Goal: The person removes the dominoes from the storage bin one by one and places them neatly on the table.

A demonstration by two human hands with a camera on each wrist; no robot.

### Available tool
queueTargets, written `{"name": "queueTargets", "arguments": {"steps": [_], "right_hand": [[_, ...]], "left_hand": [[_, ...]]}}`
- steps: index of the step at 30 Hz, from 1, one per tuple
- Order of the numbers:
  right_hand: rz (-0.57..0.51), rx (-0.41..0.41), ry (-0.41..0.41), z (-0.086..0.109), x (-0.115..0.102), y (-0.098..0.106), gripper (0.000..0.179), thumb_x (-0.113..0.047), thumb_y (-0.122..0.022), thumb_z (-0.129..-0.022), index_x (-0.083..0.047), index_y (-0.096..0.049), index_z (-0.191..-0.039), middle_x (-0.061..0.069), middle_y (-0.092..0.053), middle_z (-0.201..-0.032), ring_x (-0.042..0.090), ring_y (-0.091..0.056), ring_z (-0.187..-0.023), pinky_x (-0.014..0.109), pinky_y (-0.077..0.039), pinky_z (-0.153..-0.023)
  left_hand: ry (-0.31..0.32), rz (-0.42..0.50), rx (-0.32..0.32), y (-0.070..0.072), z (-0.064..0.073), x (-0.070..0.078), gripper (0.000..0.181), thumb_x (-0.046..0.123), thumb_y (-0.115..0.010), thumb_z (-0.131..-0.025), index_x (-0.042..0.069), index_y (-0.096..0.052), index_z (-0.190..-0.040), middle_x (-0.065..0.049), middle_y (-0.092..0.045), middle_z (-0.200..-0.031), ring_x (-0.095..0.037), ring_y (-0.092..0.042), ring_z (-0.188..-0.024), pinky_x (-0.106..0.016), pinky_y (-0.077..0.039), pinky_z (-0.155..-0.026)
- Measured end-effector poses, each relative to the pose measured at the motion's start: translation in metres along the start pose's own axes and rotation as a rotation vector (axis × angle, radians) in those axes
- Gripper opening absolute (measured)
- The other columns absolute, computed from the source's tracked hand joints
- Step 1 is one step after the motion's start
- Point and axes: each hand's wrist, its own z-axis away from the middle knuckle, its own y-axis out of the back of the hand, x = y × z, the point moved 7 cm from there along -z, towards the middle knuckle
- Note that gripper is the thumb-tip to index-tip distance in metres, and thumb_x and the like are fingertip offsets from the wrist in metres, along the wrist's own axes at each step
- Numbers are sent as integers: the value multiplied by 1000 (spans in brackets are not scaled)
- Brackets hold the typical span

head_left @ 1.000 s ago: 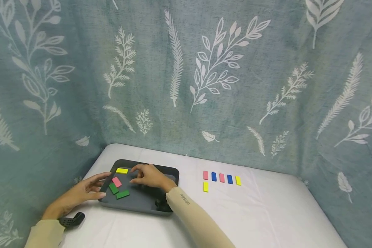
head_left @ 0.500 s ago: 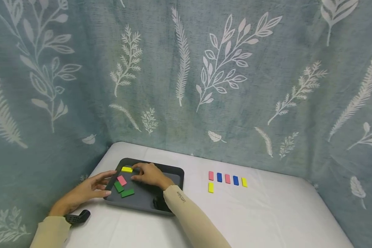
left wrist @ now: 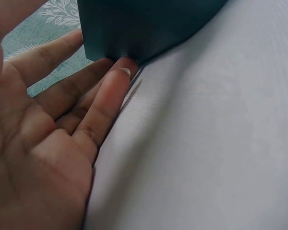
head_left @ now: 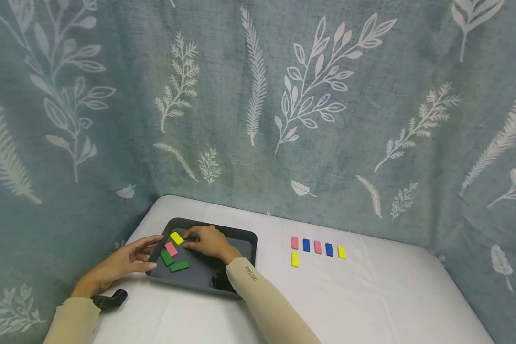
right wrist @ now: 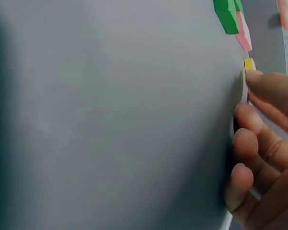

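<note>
In the head view a dark grey tray [head_left: 206,279] lies on the white-covered table. My left hand [head_left: 124,262] rests loosely spread at its left wall, fingertips touching the side in the left wrist view. My right hand [head_left: 210,242] reaches into the tray, thumb and index finger at the near right end of a yellow block [head_left: 177,238]. Right wrist view: the thumb overlaps the yellow block [right wrist: 249,64] while the other fingers curl below it. Next to the yellow block lie a pink block [head_left: 170,249] and two green blocks, one nearer the wall [head_left: 167,258], one nearer the front [head_left: 179,266].
Right of the tray, several blocks stand in a spaced row, from a pink block [head_left: 295,243] to a yellow block [head_left: 341,252]. Another yellow block [head_left: 295,259] sits below the row's left end. A leaf-patterned curtain [head_left: 232,114] encloses the back and sides.
The yellow block in the tray has turned from lying crosswise to slanting, its right end swung toward me. My right hand has moved slightly left toward it. The left hand stays at the tray wall.
</note>
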Motion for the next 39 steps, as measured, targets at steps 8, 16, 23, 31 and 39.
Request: {"name": "queueTargets", "arguments": {"steps": [8,16,23,31,39], "right_hand": [[-88,-35,40,1,-3,-2,18,-34,-72,-99,-22,-78,-111,-14,-69,-87,1,-55,-68,19,-44,-60],[-62,-10,-40,-5,2,-3,44,-37,-78,-93,-18,-67,-132,-11,-59,-73,2,-53,-61,21,-41,-54],[-12,-53,-54,-14,-6,-6,51,-39,-79,-92,-20,-65,-137,-10,-60,-76,4,-53,-65,22,-41,-55],[-32,-61,-84,-18,-8,-12,51,-43,-82,-88,-21,-66,-131,-10,-61,-71,4,-55,-65,23,-44,-60],[3,-48,-96,-13,-3,-9,49,-44,-80,-90,-19,-68,-130,-9,-58,-67,5,-51,-61,22,-42,-56]], "left_hand": [[-12,4,-7,0,0,1,80,24,-80,-92,21,-37,-160,-16,-43,-153,-35,-47,-129,-54,-41,-100],[-58,20,-34,-6,-4,0,76,22,-78,-94,25,-39,-159,-14,-46,-151,-35,-45,-132,-54,-40,-101],[-47,17,-13,0,1,2,76,22,-79,-93,24,-40,-158,-12,-45,-152,-35,-46,-130,-53,-41,-100],[9,-4,20,5,9,-3,80,25,-81,-91,21,-38,-159,-15,-36,-159,-40,-42,-134,-57,-40,-101],[7,-11,0,1,1,0,81,27,-81,-91,22,-38,-159,-16,-36,-159,-40,-41,-134,-57,-41,-101]]}}
